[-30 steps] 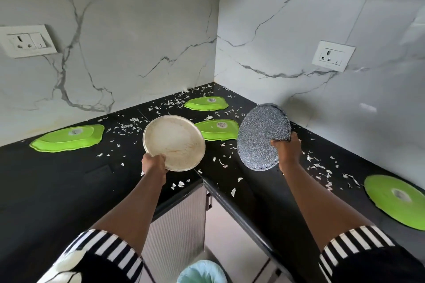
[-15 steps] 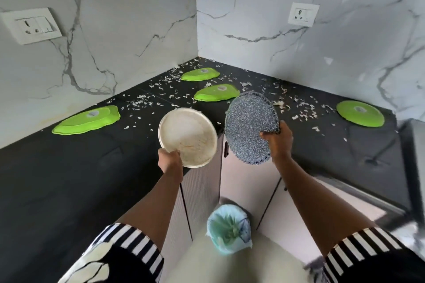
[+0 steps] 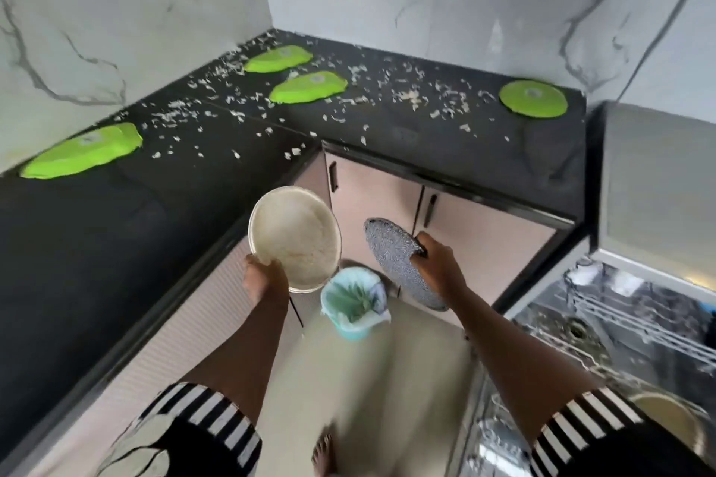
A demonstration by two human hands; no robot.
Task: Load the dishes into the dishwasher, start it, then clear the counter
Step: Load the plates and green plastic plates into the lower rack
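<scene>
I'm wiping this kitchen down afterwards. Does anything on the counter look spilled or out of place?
Yes: white scraps are scattered over the black counter, thickest near the corner and around the two green plates there. Nothing looks broken or tipped.

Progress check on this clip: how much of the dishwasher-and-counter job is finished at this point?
Done: the dishwasher stands open; what it already holds is unclear. In hand: the left hand grips a cream plate, the right hand a speckled grey plate, both near the bin. Left: four green plates and scattered scraps lie on the counter; starting the machine comes after.
</scene>
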